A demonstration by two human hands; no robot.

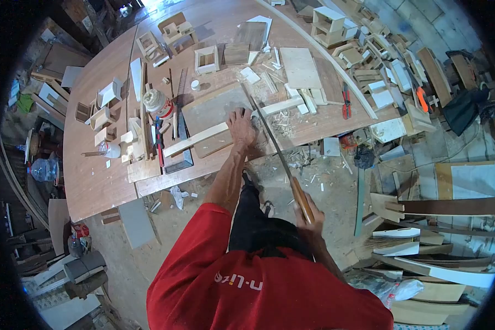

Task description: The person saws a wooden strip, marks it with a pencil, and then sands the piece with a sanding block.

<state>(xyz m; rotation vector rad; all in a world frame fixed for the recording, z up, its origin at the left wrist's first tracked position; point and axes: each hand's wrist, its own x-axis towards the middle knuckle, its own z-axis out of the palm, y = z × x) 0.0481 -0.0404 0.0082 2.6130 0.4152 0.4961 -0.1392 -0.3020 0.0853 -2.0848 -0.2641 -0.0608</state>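
Note:
My right hand (312,220) is closed round the wooden handle of a handsaw (278,147), low in front of my body. The long narrow blade runs up and away, crossing a pale wooden strip (280,106) on the workbench. My left hand (241,127) presses down on that strip just left of the blade, its fingers curled over the wood. Under the strip lies a flat wooden board (198,113). Wood chips and small offcuts are scattered around the cut.
A glue jar (158,103), a white cap (195,85) and small wooden boxes (207,59) stand on the bench (93,181). Red-handled pliers (346,102) lie at its right. Wood pieces pile up at the far right, and planks (451,206) lean below them.

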